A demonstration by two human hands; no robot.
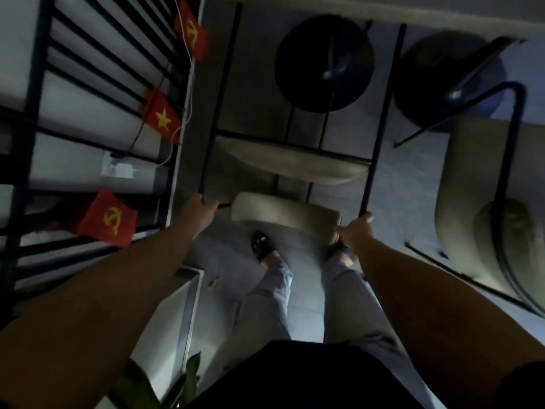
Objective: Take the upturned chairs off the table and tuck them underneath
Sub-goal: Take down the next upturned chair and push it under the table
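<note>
Head view: left hand point(199, 212) and right hand point(358, 231) each closed around a black metal leg of the beige-cushioned chair point(290, 160), carried upturned above the grey tiled floor point(407, 187). Second beige chair point(483, 208) at right. Round black table base point(324, 63) ahead.

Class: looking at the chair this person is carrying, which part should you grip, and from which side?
Grip the chair by its two thin black legs, from the backrest side, as the left hand and right hand do. The bars are narrow, parallel and set apart, which should balance it.
</note>
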